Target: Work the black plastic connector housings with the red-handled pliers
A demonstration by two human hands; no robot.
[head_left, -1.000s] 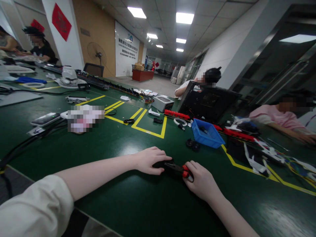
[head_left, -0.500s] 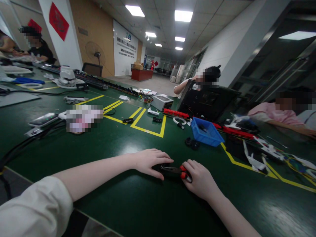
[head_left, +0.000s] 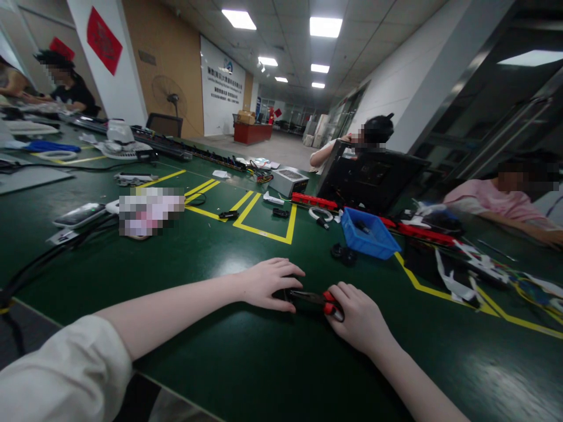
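My right hand (head_left: 358, 316) is wrapped round the red and black handles of a pair of long-nose pliers (head_left: 310, 298). Their jaws point left, towards my left hand (head_left: 269, 284). That hand is palm down low over the table, its thumb and fingers apart around the tip of the jaws. A small dark patch shows in the gap between thumb and forefinger; I cannot make out what it is. Beyond the hands lies a coiled black cable (head_left: 343, 254), beside a blue plastic bin (head_left: 369, 233) with a dark item in it.
The green table (head_left: 246, 363) carries yellow tape outlines. Farther back stand a power supply unit (head_left: 288, 181), red strips (head_left: 313, 201) and a black computer case (head_left: 373, 179). A phone (head_left: 149, 212) and cables lie left; white scraps (head_left: 455, 281) and wires lie right. Other people sit around the table.
Both hands and the pliers have shifted only slightly. The left hand's fingertips have drawn a little closer around the jaw tip. The pliers stay in the right hand.
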